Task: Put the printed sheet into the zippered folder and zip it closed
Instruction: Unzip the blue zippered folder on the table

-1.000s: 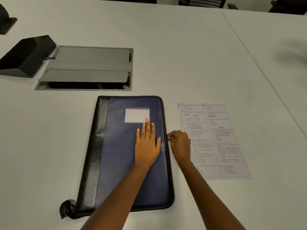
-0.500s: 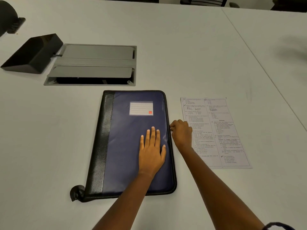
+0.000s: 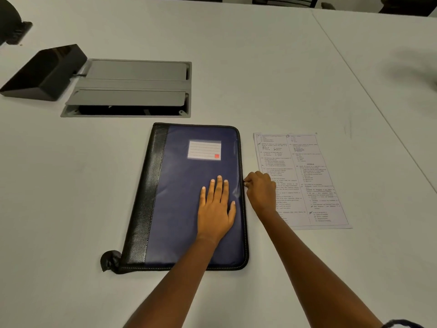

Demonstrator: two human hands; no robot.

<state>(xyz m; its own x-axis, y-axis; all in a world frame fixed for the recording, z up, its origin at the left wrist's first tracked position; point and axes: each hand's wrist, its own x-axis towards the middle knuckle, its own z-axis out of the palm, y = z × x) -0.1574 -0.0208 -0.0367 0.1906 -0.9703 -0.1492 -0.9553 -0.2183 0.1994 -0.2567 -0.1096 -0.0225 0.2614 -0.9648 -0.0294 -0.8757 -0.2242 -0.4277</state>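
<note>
Pressing glossy navy folder (image 3: pixel 179 185), left hand (image 3: pixel 216 209) has straight fingers; right hand (image 3: pixel 261 192) fingers pinch zipper (image 3: pixel 241 157).

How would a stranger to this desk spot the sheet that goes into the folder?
On the white table, find the big blue folder with a black spine, flat under the left hand. Just to its right, partly hidden by the right hand pinching the folder's edge, lies the printed sheet. It is the only paper there: white, two columns of small print.
</note>
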